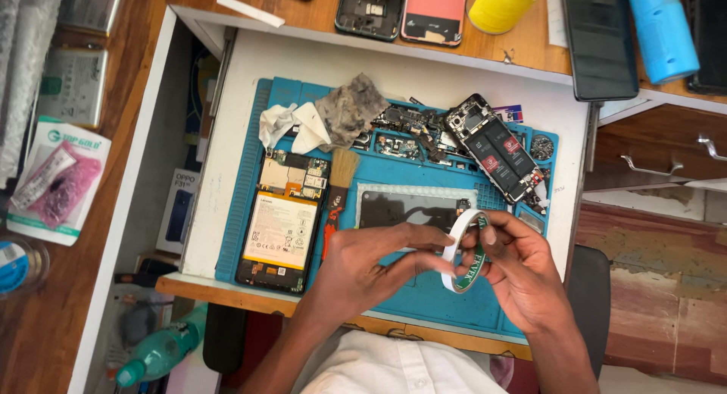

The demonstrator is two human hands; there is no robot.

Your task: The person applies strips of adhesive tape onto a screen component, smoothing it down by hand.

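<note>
While the drawer [394, 68] holds opened phones, both hands [363, 269] [515, 273] pinch, seemingly, a tape roll [463, 250].

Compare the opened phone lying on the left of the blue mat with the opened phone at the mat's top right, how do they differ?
The left phone lies square to the blue mat, while the top-right phone lies at a slant. The left phone shows a large white battery; the top-right phone shows dark parts with red labels. The left phone lies beside a brush; the top-right one lies beside loose parts. Both are open with their insides bare.
</note>
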